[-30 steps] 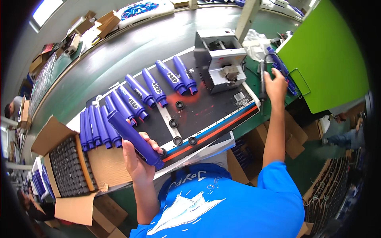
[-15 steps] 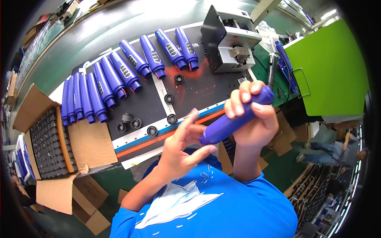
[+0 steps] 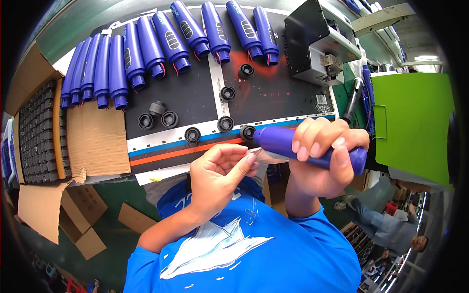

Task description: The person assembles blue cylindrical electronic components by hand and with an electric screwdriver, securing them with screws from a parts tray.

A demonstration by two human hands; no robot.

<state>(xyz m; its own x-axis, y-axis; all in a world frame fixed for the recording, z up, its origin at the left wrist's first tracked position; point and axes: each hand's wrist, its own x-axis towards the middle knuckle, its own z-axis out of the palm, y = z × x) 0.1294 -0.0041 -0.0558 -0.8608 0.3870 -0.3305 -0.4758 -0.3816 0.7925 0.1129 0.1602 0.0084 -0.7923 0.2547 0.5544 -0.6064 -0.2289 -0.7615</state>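
Note:
My right hand is wrapped round a purple plastic tube, held tilted above the table's front edge with its narrow end to the left. My left hand sits just left of that end, thumb and forefinger pinched on thin wires beside it. Whether the wires come out of the tube is hard to make out. Beyond the hands stands a row of similar purple tubes, several with red wires at their narrow ends. Black round caps lie scattered nearby; one cap is right beside the held tube's tip.
A cardboard box of black parts stands at the left. A grey and black machine is at the back right, with a black-handled tool and a green panel beyond. Another person is at the far right.
The tube has turned more level, its narrow end now farther from me. My left hand has gone from spread fingers to a pinch on the wires. The view has shifted.

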